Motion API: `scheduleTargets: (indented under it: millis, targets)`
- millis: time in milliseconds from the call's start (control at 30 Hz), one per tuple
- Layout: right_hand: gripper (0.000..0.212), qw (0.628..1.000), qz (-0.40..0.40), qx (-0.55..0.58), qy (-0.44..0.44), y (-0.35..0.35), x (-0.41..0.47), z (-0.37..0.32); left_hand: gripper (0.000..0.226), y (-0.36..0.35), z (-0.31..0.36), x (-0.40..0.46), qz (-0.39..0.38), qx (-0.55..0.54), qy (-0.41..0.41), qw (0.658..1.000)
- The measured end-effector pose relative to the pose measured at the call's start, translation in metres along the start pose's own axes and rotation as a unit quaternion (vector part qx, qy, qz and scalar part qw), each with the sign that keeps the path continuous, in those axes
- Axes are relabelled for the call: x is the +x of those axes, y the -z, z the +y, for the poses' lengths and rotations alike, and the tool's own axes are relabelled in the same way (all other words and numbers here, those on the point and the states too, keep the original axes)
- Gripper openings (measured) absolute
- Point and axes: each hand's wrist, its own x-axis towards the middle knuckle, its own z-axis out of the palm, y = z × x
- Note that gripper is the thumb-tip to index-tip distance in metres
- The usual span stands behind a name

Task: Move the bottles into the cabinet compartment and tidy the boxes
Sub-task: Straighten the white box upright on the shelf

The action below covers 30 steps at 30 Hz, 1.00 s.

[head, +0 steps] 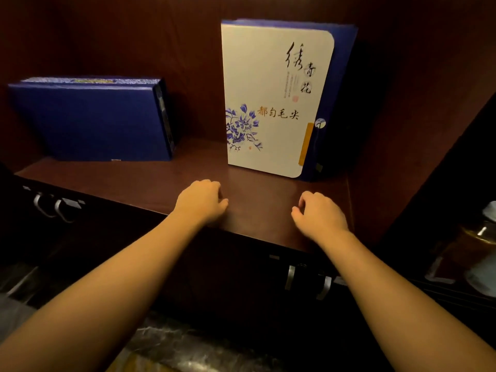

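Observation:
A tall white-and-blue gift box (273,100) with blue flower art stands upright at the right of the dark wooden shelf (150,181). A plain dark blue box (91,122) stands on its long edge at the left, leaning back. My left hand (201,202) hovers over the shelf's front part, fingers curled, holding nothing. My right hand (319,216) is beside it, just below the tall box, fingers also curled and empty. At the far right edge a clear bottle (483,229) is partly in view outside the compartment.
Cabinet doors with metal handles (292,277) run below the shelf; more handles (51,205) show at the left. The compartment's right wall (397,146) stands close to the tall box. Marbled floor (171,345) lies below.

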Motion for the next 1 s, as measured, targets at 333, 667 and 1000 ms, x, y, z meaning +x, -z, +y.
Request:
scheduleTargets:
  millis: [333,667,1000]
  targets:
    - [0.072,0.981,0.054,0.091,-0.164,-0.039,0.083,0.028,0.079,-0.043,-0.010,0.106,0.026,-0.032,0.042,0.998]
    - [0.105,0.932,0.145,0.221,-0.248,-0.069,0.128,0.032,0.110,-0.075,-0.019,0.189,0.071,-0.217,-0.001,0.974]
    - [0.097,0.963,0.136,0.073,-0.221,-0.078,0.136,0.036,0.101,-0.092,-0.028,0.202,0.099,-0.169,-0.025,0.980]
